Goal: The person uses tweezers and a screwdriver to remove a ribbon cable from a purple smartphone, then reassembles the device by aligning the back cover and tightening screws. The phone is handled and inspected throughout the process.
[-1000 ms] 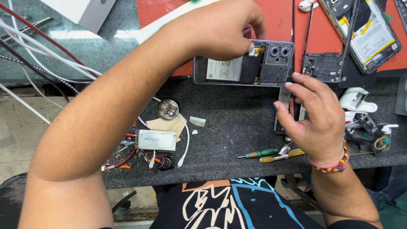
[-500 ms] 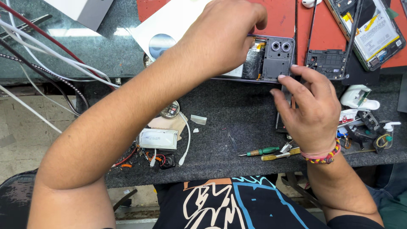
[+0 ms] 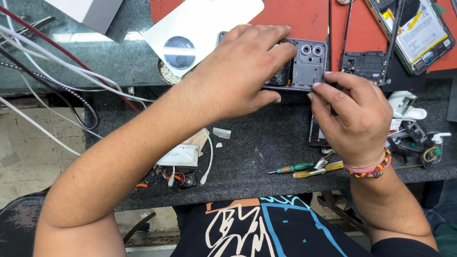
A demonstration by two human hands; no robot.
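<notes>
A view from above showed a person's two bare hands working at a dark grey felt-covered bench (image 3: 266,133). Just above the centre of the frame lay an opened grey phone (image 3: 309,66), back cover off, its twin round camera rings facing up at its right end. The left hand (image 3: 238,71) reached in from the lower left and lay flat over most of the phone, fingers spread across its top and the thumb pressed along its lower edge, so the hand was clamped on it. The right hand (image 3: 354,114) came up from the lower right; its fingertips touched the phone's lower right corner, curled but not wrapped around anything. The two hands sat close together, almost meeting at that corner. A braided bracelet (image 3: 369,169) of red, yellow and dark threads circled the right wrist.

In the upper middle, left of the phone, rested a white back cover (image 3: 209,24) with a round dark lens window. A red mat (image 3: 304,16) lay beneath it. At the upper right sat a second opened phone (image 3: 419,33) showing its battery, with a small black frame piece (image 3: 364,66) beside it. Below the right hand lay a green-handled screwdriver (image 3: 290,168) and a yellow-handled one (image 3: 316,171). White and red cables (image 3: 57,71) crossed the upper left.
</notes>
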